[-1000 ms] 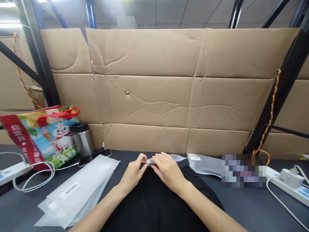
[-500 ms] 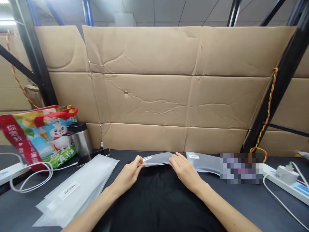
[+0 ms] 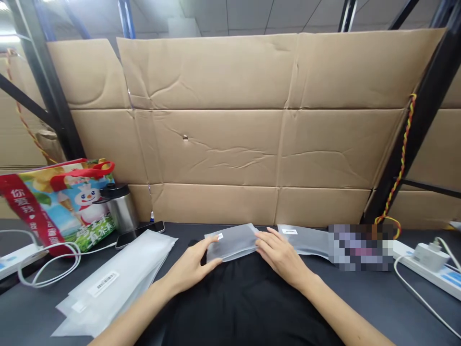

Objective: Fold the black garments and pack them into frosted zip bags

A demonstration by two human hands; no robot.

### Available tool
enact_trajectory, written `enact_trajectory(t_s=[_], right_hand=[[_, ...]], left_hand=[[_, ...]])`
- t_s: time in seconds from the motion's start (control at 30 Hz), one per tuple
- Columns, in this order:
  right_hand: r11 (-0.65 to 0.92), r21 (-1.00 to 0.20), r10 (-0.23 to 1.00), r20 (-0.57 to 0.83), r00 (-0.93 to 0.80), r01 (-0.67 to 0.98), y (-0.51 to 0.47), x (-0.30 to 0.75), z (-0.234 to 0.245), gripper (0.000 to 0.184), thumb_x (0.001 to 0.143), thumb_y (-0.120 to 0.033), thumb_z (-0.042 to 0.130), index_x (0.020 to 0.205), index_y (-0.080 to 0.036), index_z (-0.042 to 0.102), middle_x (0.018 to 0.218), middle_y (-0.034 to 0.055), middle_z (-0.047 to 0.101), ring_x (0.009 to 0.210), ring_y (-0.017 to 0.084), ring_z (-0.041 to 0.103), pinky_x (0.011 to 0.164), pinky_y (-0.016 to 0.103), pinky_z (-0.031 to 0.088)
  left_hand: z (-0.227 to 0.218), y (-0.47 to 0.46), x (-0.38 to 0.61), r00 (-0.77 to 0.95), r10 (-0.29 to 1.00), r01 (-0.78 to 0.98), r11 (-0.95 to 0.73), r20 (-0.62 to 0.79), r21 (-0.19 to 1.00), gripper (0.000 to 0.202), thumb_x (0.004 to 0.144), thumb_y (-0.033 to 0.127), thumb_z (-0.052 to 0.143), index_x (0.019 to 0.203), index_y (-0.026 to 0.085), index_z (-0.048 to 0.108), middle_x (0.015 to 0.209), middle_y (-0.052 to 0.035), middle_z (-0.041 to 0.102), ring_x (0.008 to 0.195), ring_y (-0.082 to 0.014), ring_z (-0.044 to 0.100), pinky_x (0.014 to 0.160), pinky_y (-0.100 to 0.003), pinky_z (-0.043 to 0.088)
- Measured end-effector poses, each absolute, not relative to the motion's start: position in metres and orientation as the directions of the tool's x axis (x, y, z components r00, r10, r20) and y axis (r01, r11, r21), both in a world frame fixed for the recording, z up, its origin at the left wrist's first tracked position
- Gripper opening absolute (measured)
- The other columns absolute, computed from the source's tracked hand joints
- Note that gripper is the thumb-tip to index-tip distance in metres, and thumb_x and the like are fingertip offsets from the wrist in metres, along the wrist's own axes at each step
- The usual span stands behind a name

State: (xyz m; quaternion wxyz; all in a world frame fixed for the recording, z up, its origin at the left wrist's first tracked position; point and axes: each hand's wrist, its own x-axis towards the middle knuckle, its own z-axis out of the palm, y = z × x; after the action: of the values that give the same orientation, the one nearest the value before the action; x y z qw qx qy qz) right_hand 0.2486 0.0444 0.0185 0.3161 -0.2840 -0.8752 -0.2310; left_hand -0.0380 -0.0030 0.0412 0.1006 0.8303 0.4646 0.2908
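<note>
A frosted plastic bag (image 3: 232, 241) with a small white label lies over the far edge of a black garment (image 3: 241, 298) on the dark table. My left hand (image 3: 192, 265) grips the bag's left end, thumb under and fingers on top. My right hand (image 3: 279, 254) presses on the bag's right end with fingers stretched out flat. Both forearms reach in from the bottom of the view over the black garment.
A stack of frosted bags with barcode labels (image 3: 115, 281) lies at the left. Behind it are a phone (image 3: 140, 233), a steel flask (image 3: 120, 206), a colourful tote bag (image 3: 59, 202) and white cables (image 3: 50, 264). Another frosted bag (image 3: 304, 240) and a power strip (image 3: 432, 266) sit at right. A cardboard wall (image 3: 234, 134) closes the back.
My hands have moved apart from a close pinch at the middle. The frosted bag, earlier bunched between them, now lies spread wider over the garment's far edge.
</note>
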Motion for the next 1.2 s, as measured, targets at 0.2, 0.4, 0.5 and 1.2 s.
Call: enact_trajectory(t_s=[0.2, 0.4, 0.5, 1.2], right_hand=[[0.808, 0.223, 0.282, 0.665, -0.691, 0.545, 0.035, 0.234, 0.020, 0.018, 0.092, -0.014, 0.044, 0.092, -0.018, 0.061, 0.114, 0.0084, 0.064, 0.111, 0.020, 0.057, 0.103, 0.045, 0.041], [0.782, 0.276, 0.250, 0.683, -0.686, 0.559, 0.036, 0.225, 0.023, 0.026, 0.091, -0.007, 0.041, 0.108, -0.014, 0.060, 0.125, 0.0111, 0.059, 0.120, 0.022, 0.050, 0.105, 0.044, 0.039], [0.744, 0.286, 0.301, 0.664, -0.684, 0.605, 0.039, 0.212, 0.033, 0.032, 0.091, -0.007, 0.041, 0.117, -0.013, 0.057, 0.132, 0.0123, 0.054, 0.126, 0.023, 0.044, 0.106, 0.044, 0.037], [0.823, 0.272, 0.267, 0.589, -0.763, 0.498, 0.006, 0.201, 0.023, 0.019, 0.078, -0.009, 0.052, 0.094, -0.013, 0.061, 0.119, 0.0146, 0.061, 0.124, 0.026, 0.046, 0.109, 0.042, 0.034]], left_hand=[[0.041, 0.010, -0.010, 0.563, 0.715, 0.660, -0.691, 0.415, 0.295, 0.006, 0.088, 0.024, 0.056, 0.092, 0.022, 0.061, 0.133, -0.0056, 0.054, 0.126, -0.0236, 0.046, 0.103, -0.038, 0.039], [0.039, 0.021, 0.005, 0.405, 0.721, 0.725, -0.628, 0.562, 0.284, 0.024, 0.096, 0.019, 0.036, 0.116, 0.020, 0.050, 0.113, -0.0084, 0.063, 0.101, -0.0215, 0.062, 0.085, -0.035, 0.051], [0.040, 0.024, 0.012, 0.329, 0.731, 0.753, -0.585, 0.598, 0.301, 0.023, 0.098, 0.022, 0.032, 0.115, 0.020, 0.047, 0.112, -0.0085, 0.060, 0.099, -0.0217, 0.062, 0.081, -0.035, 0.051], [-0.013, 0.053, -0.021, 0.458, 0.866, 0.820, -0.499, 0.202, 0.281, 0.043, 0.100, 0.031, 0.026, 0.138, 0.018, 0.042, 0.146, -0.0093, 0.037, 0.137, -0.0256, 0.024, 0.109, -0.049, 0.023]])
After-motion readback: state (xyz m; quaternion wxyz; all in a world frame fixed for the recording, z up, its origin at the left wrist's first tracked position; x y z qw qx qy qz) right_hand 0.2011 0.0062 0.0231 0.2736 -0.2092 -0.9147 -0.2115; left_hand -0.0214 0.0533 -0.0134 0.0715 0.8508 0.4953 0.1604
